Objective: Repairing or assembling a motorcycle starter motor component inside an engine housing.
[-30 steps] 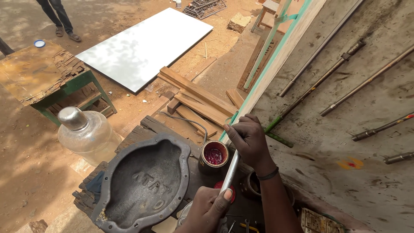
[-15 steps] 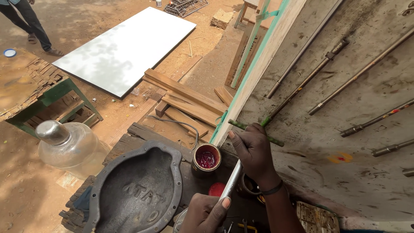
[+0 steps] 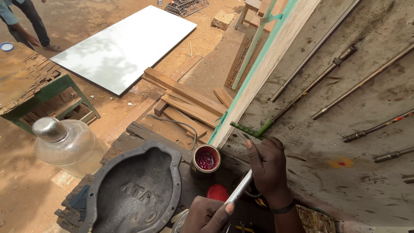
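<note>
The slim metal rod (image 3: 240, 188) you hold slants between your hands, just below the small tin of red liquid (image 3: 206, 159). Your left hand (image 3: 208, 214) pinches its lower end by thumb and fingers; your right hand (image 3: 268, 166) wraps closed around the upper part. It looks stiff, light and slick, so grip near both ends beside the cast-metal cover (image 3: 131, 196).

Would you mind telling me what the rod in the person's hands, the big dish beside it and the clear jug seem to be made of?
The rod, held by the left hand and right hand, looks like bright polished metal: it shines silver. The dish appears to be cast metal, dull grey with raised lettering. The jug is transparent, glass or plastic, with a shiny metallic cap.
</note>
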